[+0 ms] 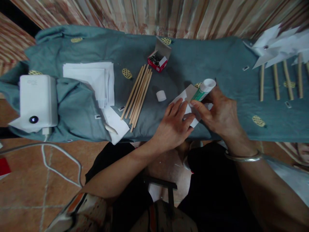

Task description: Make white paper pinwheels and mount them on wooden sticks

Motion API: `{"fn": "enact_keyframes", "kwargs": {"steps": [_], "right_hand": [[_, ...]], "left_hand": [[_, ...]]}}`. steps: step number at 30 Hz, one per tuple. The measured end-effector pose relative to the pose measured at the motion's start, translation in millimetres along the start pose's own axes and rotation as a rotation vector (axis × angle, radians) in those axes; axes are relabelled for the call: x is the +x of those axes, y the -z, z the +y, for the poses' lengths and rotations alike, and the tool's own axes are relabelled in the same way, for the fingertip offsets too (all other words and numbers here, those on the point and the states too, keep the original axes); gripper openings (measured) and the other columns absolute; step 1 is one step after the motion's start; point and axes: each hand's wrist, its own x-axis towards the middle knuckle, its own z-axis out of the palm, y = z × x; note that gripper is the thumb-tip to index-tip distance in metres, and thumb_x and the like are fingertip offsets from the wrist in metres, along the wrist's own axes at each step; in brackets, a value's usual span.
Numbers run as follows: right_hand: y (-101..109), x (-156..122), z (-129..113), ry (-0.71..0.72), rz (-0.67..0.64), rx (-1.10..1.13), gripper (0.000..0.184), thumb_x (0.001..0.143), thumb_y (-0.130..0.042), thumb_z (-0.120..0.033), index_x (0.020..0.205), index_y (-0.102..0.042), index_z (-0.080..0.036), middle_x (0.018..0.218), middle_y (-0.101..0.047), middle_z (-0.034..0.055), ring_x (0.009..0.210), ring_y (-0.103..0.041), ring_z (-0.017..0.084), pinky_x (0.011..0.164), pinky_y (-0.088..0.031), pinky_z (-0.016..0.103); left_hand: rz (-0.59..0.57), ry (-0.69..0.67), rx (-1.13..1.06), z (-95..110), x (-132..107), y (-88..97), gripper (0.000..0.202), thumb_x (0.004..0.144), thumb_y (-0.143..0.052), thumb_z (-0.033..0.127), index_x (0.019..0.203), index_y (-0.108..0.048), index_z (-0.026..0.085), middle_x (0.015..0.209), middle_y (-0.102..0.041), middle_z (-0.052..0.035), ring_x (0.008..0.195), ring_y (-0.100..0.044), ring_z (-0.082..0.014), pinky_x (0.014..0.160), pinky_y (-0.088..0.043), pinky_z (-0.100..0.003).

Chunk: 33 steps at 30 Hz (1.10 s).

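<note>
A green and white glue stick [201, 93] is gripped in my right hand [220, 111], its lower end down at a piece of white paper [181, 96]. My left hand [174, 124] lies over that paper with fingers stretched out, pressing it to the cloth. The tip of the glue stick is hidden by my thumb and the paper. To the left of my fingers, a white cap [161, 95] rests on the cloth. Farther left lies a bundle of thin wooden sticks [138, 96], and behind it stands an opened small red box [157, 61] of metal pins or tacks.
White paper sheets [84, 71] are stacked on the left, near a white power bank [37, 100] with a cable [62, 145] hanging to the floor. Paper pinwheels [270, 48] on wooden sticks lie at the far right. A green-grey cloth [231, 61] covers the table.
</note>
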Motion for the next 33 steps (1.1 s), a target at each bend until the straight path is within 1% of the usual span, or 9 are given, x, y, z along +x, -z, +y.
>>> {"fn": "enact_keyframes", "kwargs": {"steps": [6, 10, 14, 19, 23, 25, 29, 33], "right_hand": [[-0.1, -1.0, -2.0, -0.025, -0.011, 0.042, 0.032, 0.088, -0.054, -0.05, 0.103, -0.059, -0.022, 0.086, -0.071, 0.0103, 0.078, -0.068, 0.028, 0.068, -0.049, 0.038], [0.9, -1.2, -3.2, -0.011, -0.022, 0.047, 0.038, 0.089, -0.051, -0.055, 0.107, -0.059, -0.023, 0.088, -0.072, 0.0095, 0.08, -0.068, 0.029, 0.068, -0.05, 0.038], [0.8, -1.9, -3.2, -0.004, -0.038, 0.057, 0.042, 0.089, -0.048, -0.059, 0.11, -0.058, -0.023, 0.091, -0.073, 0.0106, 0.081, -0.068, 0.03, 0.069, -0.05, 0.04], [0.6, -2.2, -4.6, -0.001, -0.05, 0.059, 0.046, 0.089, -0.046, -0.061, 0.111, -0.058, -0.022, 0.093, -0.072, 0.012, 0.082, -0.068, 0.031, 0.069, -0.05, 0.041], [0.6, -3.4, -4.9, 0.005, -0.064, 0.067, 0.047, 0.09, -0.046, -0.06, 0.11, -0.059, -0.02, 0.091, -0.072, 0.0128, 0.083, -0.068, 0.031, 0.069, -0.051, 0.041], [0.3, -4.5, -3.9, 0.014, -0.058, 0.071, 0.046, 0.09, -0.046, -0.059, 0.111, -0.059, -0.02, 0.09, -0.072, 0.0125, 0.082, -0.068, 0.031, 0.069, -0.051, 0.04], [-0.2, -6.7, -0.5, 0.026, -0.042, 0.073, 0.045, 0.09, -0.046, -0.059, 0.111, -0.059, -0.021, 0.089, -0.072, 0.0115, 0.082, -0.069, 0.03, 0.067, -0.052, 0.039], [0.3, -8.0, 2.0, 0.022, -0.038, 0.099, 0.044, 0.09, -0.047, -0.058, 0.11, -0.06, -0.021, 0.09, -0.073, 0.0112, 0.081, -0.07, 0.03, 0.067, -0.053, 0.04]], "left_hand": [[-0.015, 0.007, -0.002, 0.4, 0.5, 1.8, 0.037, 0.091, -0.055, 0.033, 0.123, -0.055, 0.015, 0.146, -0.043, -0.0206, 0.142, -0.031, -0.0359, 0.111, -0.031, -0.063], [-0.024, 0.014, -0.011, 0.8, 0.7, 2.9, 0.035, 0.09, -0.055, 0.031, 0.122, -0.056, 0.015, 0.146, -0.044, -0.0197, 0.142, -0.032, -0.0358, 0.111, -0.03, -0.063], [-0.03, 0.016, -0.017, 1.2, 0.7, 3.9, 0.035, 0.09, -0.055, 0.031, 0.121, -0.056, 0.016, 0.147, -0.043, -0.0196, 0.142, -0.032, -0.0357, 0.11, -0.03, -0.064], [-0.046, 0.02, 0.001, 1.1, 1.3, 4.3, 0.036, 0.091, -0.052, 0.032, 0.122, -0.056, 0.014, 0.147, -0.042, -0.0209, 0.142, -0.031, -0.0359, 0.112, -0.03, -0.062], [-0.044, 0.009, 0.012, 0.6, 2.1, 4.1, 0.036, 0.091, -0.052, 0.034, 0.12, -0.058, 0.012, 0.146, -0.042, -0.0225, 0.142, -0.031, -0.0361, 0.114, -0.029, -0.057], [-0.036, 0.014, 0.008, 0.4, 2.4, 4.1, 0.035, 0.091, -0.053, 0.034, 0.119, -0.059, 0.013, 0.146, -0.042, -0.0216, 0.142, -0.031, -0.0354, 0.114, -0.03, -0.056], [-0.021, 0.019, -0.012, -0.1, 2.0, 3.9, 0.034, 0.091, -0.053, 0.033, 0.119, -0.058, 0.015, 0.146, -0.043, -0.0196, 0.142, -0.032, -0.0358, 0.111, -0.033, -0.06], [-0.02, 0.021, -0.031, -0.8, 1.1, 2.6, 0.036, 0.09, -0.054, 0.033, 0.122, -0.056, 0.015, 0.147, -0.042, -0.0202, 0.142, -0.032, -0.0366, 0.11, -0.032, -0.063]]}}
